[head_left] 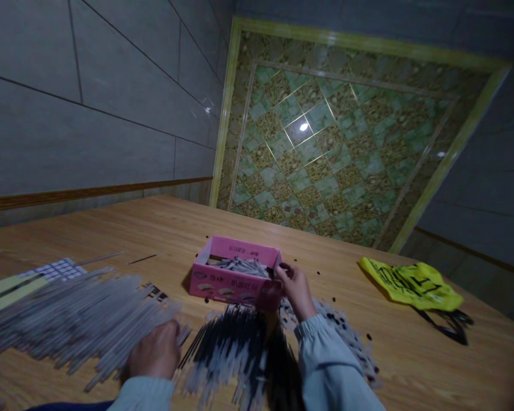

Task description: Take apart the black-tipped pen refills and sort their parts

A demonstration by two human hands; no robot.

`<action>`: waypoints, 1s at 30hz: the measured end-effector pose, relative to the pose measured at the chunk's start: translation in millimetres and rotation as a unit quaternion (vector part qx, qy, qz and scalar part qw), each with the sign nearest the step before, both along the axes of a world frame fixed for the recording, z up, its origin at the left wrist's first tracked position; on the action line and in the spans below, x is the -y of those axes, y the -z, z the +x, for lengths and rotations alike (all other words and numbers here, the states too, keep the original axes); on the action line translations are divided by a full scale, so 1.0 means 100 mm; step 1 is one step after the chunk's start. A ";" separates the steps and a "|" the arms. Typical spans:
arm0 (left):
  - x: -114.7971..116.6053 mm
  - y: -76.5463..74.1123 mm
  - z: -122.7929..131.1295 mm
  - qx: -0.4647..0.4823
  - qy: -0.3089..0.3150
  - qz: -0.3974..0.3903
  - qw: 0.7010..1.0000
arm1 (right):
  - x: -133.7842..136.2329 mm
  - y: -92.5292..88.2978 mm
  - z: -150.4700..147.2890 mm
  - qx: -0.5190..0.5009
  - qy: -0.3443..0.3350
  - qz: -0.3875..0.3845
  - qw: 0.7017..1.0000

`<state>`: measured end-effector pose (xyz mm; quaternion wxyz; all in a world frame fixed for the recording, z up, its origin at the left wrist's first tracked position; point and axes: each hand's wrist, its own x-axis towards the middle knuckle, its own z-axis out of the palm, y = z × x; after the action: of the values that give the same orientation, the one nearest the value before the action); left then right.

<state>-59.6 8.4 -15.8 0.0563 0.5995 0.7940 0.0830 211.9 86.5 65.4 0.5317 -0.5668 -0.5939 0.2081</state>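
The pink box (216, 290), its dark print illegible, stands on the table (188, 220). The right hand (297, 288) bends at its right end; the left hand (155, 348) curls beside clear rods (89, 311). Neither grip can be determined.

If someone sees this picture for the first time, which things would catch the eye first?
Probably the pink box near the middle of the wooden table, with the right hand at its right end. Next might come the bright yellow bag-like item towards the right side, then the wide spread of thin grey sticks at the left, beside the left hand.
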 end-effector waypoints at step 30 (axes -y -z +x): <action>-0.04 -0.14 0.08 0.410 0.067 0.221 0.882 | 1.03 0.60 0.48 0.484 0.092 -0.189 0.849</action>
<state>-51.8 12.8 -1.5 0.2481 0.5606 0.6190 0.4910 260.2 -16.0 5.5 0.0760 -0.7374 -0.6703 -0.0342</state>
